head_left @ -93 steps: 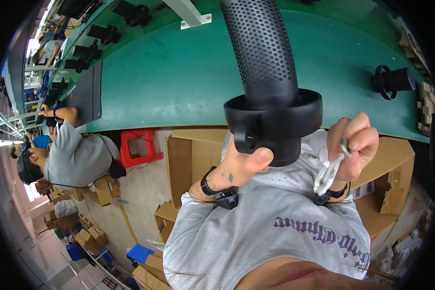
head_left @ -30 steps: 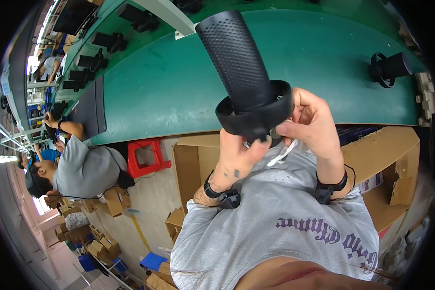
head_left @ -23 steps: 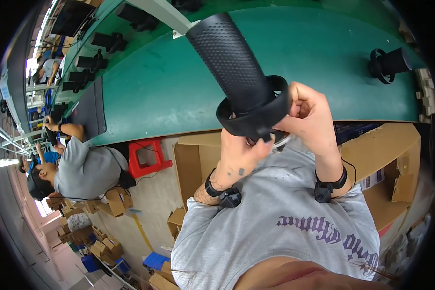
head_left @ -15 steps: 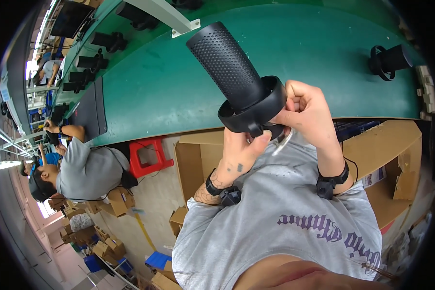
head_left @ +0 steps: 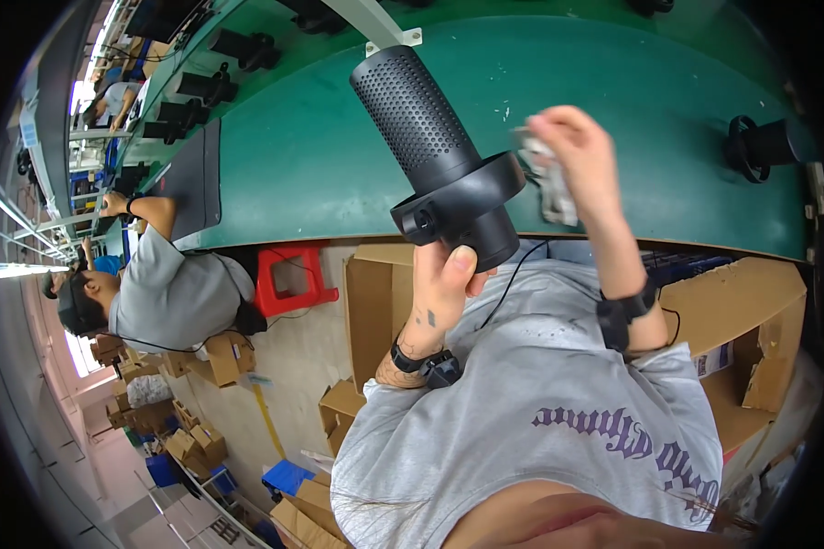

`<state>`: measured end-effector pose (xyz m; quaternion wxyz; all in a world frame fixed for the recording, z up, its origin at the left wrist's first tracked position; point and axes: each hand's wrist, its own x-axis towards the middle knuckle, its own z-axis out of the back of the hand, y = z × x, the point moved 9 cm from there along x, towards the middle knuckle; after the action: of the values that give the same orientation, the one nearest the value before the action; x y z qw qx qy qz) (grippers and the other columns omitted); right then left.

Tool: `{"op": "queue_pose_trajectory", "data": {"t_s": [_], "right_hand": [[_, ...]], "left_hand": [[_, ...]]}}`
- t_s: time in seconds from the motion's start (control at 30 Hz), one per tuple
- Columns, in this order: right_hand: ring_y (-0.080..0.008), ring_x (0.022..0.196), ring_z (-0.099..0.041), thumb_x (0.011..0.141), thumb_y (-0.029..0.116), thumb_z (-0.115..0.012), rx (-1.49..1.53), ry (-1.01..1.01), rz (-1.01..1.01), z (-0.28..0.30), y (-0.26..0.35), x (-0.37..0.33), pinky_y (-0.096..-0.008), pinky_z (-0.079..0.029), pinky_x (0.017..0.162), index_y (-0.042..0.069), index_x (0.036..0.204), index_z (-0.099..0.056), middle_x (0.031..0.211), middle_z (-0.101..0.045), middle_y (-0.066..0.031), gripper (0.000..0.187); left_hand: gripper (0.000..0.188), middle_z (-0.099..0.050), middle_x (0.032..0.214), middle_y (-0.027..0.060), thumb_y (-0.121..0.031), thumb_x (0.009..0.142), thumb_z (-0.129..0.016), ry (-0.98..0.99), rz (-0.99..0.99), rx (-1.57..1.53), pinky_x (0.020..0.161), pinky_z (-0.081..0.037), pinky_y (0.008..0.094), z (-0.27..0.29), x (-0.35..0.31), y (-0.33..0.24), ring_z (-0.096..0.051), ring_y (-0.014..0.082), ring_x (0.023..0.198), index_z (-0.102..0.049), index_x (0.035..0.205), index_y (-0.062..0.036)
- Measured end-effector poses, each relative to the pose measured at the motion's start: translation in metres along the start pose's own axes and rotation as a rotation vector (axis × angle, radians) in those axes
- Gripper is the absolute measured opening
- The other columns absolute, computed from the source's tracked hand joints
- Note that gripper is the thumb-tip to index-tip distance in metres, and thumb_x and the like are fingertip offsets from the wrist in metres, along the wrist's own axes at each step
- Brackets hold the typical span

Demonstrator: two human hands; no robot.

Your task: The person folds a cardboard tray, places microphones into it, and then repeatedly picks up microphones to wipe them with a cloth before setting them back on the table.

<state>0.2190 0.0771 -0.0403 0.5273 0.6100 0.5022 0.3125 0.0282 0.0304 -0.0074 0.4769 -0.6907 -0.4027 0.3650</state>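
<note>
A black microphone [head_left: 417, 119] with a perforated mesh body tilts up and to the left over the bench. Its lower part passes through a black ring mount [head_left: 462, 194] with a round knob on the near left side. My left hand [head_left: 443, 285] is closed around the bottom end, thumb on the near side. To the right of the ring, my right hand [head_left: 584, 157] is apart from the microphone, slightly blurred, with its fingers closed on a crumpled whitish cloth [head_left: 555, 194] that hangs down.
A green bench [head_left: 293, 174] spans the view, with another black microphone [head_left: 767, 145] at its right. Open cardboard boxes [head_left: 737, 297] stand under the near edge. A red stool [head_left: 288, 279] and a seated co-worker [head_left: 178, 288] are at left. A metal post [head_left: 375, 23] meets the bench ahead.
My right hand has drawn away from the microphone's base, up and to the right, with the cloth. The microphone has turned in my left hand, bringing the mount's knob into view.
</note>
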Motion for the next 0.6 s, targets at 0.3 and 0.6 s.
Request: {"op": "queue_pose_trajectory", "data": {"t_s": [0.3, 0.6], "right_hand": [[-0.0257, 0.072, -0.063, 0.09, 0.005, -0.054, 0.751, 0.481, 0.592, -0.009, 0.142, -0.089, -0.0359, -0.052, 0.065, 0.0, 0.082, -0.056, 0.081, -0.063, -0.0156, 0.01], [-0.0203, 0.094, -0.058, 0.08, 0.0, -0.065, 0.603, 0.67, 1.086, 0.009, 0.226, -0.185, -0.0379, -0.053, 0.076, 0.005, 0.087, -0.054, 0.099, -0.061, -0.0072, 0.013]], "left_hand": [[0.053, -0.057, 0.105, 0.0074, -0.015, 0.08, -0.066, -0.077, 0.072, 0.228, 0.071, -0.048, 0.0267, 0.018, 0.017, 0.011, -0.056, 0.0136, 0.09, -0.044, 0.126, 0.001], [0.026, -0.061, 0.103, 0.0187, -0.021, 0.084, -0.063, 0.478, -0.418, 0.586, 0.082, -0.044, 0.036, -0.179, 0.173, 0.021, -0.058, 0.0327, 0.093, -0.065, 0.102, -0.0029]]}}
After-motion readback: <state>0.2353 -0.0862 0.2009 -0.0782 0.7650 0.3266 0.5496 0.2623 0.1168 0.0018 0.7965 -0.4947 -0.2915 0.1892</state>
